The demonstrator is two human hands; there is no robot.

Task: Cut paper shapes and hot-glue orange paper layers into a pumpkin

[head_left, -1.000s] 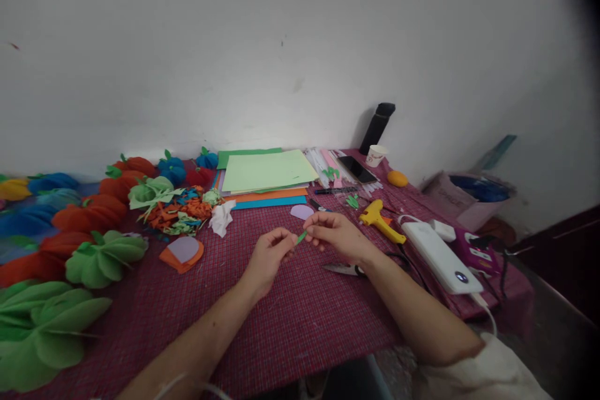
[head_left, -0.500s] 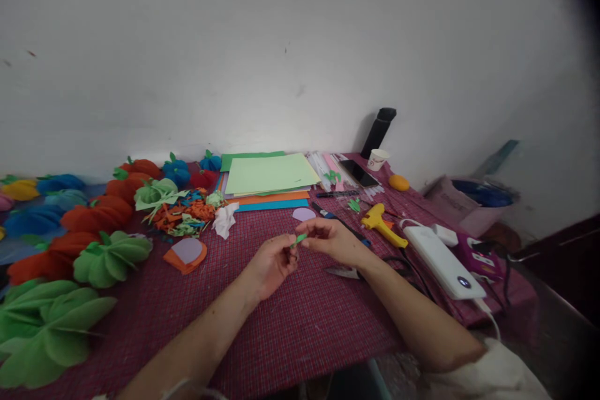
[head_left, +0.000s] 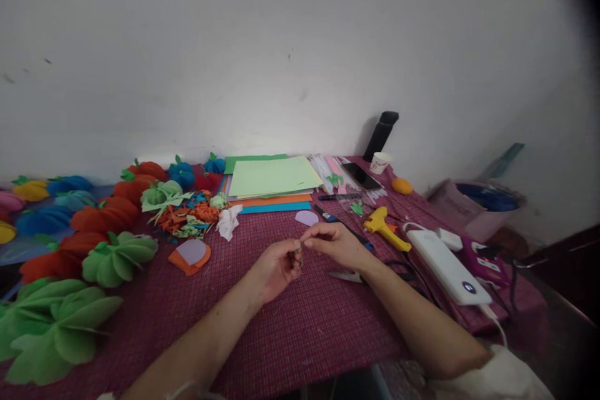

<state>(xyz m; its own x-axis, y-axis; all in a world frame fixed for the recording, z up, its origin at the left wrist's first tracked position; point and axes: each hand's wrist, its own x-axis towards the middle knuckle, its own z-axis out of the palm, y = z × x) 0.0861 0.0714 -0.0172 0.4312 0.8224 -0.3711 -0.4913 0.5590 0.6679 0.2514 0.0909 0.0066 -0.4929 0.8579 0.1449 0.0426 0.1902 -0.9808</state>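
Note:
My left hand [head_left: 277, 265] and my right hand [head_left: 334, 242] meet above the red checked tablecloth [head_left: 300, 331]. Both pinch a small green paper strip [head_left: 299, 249] between their fingertips; only a sliver of it shows. A pair of scissors [head_left: 347, 275] lies on the cloth just under my right wrist. A lilac paper piece [head_left: 307, 218] lies a little beyond my hands.
Paper pumpkins [head_left: 105, 256] in green, orange and blue crowd the left side. Paper scraps [head_left: 185, 215] and stacked coloured sheets [head_left: 272, 178] lie behind. To the right are a yellow glue gun [head_left: 385, 227], a white power bank [head_left: 445, 265], a phone [head_left: 360, 176], a paper cup [head_left: 379, 162] and a black bottle [head_left: 382, 134].
My hands have closed in on each other and the green strip is now nearly hidden between the fingers. The view has shifted slightly to the right.

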